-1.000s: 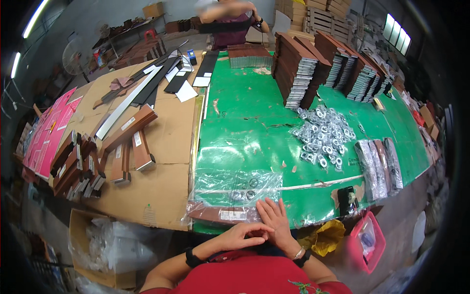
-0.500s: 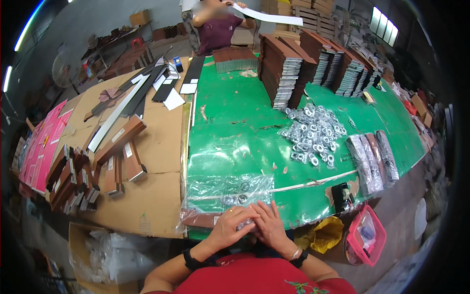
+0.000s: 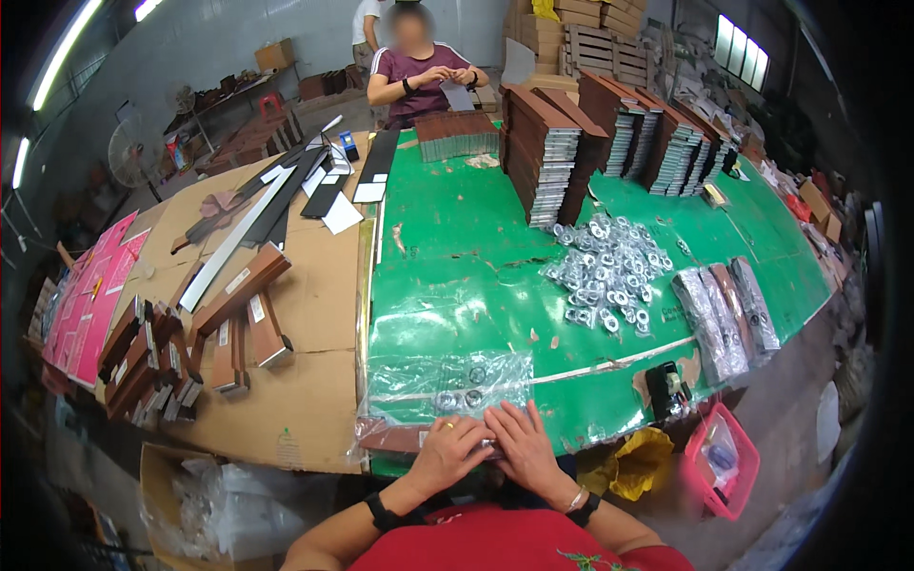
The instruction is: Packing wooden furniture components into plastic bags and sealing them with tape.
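While the brown bar (image 3: 392, 439) lies along the near edge of the green tabletop (image 3: 447, 305), long axis left-right, visible end pointing left, we see the left hand (image 3: 447, 451) over it, fingers bent together, and the right hand (image 3: 523, 445) alongside, fingers slightly spread; we cannot tell whether they pinch. Packaged rings (image 3: 609, 271) lie right of the tabletop's centre.

A large fan (image 3: 131, 162) stands near a red stool (image 3: 271, 102).

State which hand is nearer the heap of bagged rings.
Right. The right hand lies on the near side of the heap, to its left; the left hand is farther left.
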Demonstrator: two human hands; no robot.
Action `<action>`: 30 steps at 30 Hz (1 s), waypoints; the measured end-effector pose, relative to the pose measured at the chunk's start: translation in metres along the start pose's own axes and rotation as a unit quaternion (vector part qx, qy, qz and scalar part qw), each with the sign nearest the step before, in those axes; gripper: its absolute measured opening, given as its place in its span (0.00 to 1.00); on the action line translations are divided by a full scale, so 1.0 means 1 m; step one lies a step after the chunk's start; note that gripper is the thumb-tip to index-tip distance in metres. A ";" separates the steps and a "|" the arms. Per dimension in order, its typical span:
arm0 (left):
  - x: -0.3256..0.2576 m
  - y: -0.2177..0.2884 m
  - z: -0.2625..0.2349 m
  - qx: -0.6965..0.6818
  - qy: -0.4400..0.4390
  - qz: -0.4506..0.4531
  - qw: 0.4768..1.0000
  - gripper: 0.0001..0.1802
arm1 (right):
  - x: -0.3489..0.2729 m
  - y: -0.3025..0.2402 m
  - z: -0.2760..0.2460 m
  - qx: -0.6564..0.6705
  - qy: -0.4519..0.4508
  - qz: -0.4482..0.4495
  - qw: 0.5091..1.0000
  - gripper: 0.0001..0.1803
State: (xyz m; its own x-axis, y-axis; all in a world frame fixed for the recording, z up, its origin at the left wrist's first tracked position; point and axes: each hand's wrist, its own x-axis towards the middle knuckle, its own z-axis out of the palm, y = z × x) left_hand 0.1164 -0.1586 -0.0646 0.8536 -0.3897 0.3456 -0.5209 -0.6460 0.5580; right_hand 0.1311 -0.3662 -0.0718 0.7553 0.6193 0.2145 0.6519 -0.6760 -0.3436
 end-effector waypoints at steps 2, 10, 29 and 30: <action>-0.003 -0.002 0.002 0.011 0.001 0.003 1.000 0.13 | -0.001 -0.002 0.001 0.001 0.001 -0.002 1.000 0.49; 0.003 -0.005 -0.004 0.050 0.002 0.028 0.998 0.10 | 0.002 -0.002 -0.001 0.000 0.001 0.000 1.000 0.51; 0.006 -0.020 -0.009 0.074 0.044 -0.029 0.996 0.11 | 0.002 0.006 0.012 -0.004 -0.002 -0.002 1.000 0.55; 0.001 -0.015 -0.008 0.053 0.055 -0.040 0.996 0.11 | -0.001 0.005 0.013 -0.001 -0.003 0.004 1.000 0.55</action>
State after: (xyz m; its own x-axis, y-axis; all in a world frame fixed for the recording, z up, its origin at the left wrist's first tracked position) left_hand 0.1256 -0.1437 -0.0667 0.8837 -0.2634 0.3870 -0.4424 -0.7403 0.5063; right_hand 0.1324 -0.3650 -0.0861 0.7597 0.6166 0.2064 0.6464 -0.6818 -0.3424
